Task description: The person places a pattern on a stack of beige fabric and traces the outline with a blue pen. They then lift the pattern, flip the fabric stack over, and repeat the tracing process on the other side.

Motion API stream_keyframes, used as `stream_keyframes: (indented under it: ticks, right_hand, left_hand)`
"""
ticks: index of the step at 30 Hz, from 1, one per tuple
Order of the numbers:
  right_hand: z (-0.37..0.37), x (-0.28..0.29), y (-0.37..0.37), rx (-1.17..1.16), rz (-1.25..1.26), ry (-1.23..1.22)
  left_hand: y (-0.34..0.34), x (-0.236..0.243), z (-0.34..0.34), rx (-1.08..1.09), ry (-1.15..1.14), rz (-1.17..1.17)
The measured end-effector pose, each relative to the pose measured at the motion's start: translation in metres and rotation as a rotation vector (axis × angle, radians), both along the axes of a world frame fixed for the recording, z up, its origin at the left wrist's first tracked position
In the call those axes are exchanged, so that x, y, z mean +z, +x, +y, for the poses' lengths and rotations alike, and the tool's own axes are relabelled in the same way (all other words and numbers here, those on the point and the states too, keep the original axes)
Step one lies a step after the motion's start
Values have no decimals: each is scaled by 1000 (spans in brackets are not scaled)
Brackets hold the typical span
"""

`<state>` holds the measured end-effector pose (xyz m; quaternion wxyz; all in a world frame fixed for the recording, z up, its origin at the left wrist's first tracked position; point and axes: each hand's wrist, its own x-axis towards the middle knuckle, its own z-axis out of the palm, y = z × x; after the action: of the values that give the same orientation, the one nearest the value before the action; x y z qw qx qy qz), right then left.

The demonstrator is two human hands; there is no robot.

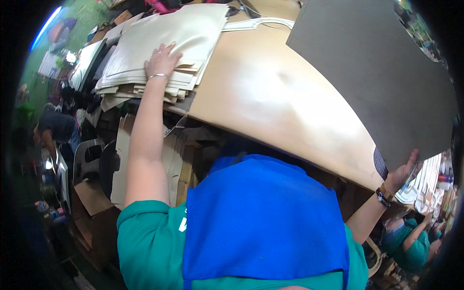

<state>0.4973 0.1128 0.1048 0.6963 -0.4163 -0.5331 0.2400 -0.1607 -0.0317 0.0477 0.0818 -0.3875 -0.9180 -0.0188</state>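
Observation:
My left hand rests on a stack of cream-coloured sheets at the table's far left, fingers spread flat on the top one. Their layered edges stick out unevenly below the wrist. On the right, a large dark grey sheet is tilted up over the table. My right hand grips its lower edge, with the thumb on the visible face and the other fingers mostly hidden. A thin, shiny, pen-like thing shows at this hand; I cannot make out exactly what it is.
The tan tabletop runs between the stack and the grey sheet. A white curved strip lies near its far side. Cardboard pieces stand below on the left. One person is at far left, another at lower right.

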Motion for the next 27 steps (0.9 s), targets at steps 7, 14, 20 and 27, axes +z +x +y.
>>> stream_keyframes:
  ticks: [7, 14, 20, 27]
  right_hand:
    - [13, -18, 17, -33, 133, -24]
    - [26, -28, 48, -71, 270, 48]
    - [23, -31, 54, -85, 311, 33]
    - [21, -26, 45, -88, 286, 9]
  left_hand:
    - [33, 21, 13, -60, 325, -452]
    - [156, -37, 5, -706, -273, -180]
    - [189, -60, 50, -688, -193, -182]
    - [202, -69, 88, -498, -122, -174]
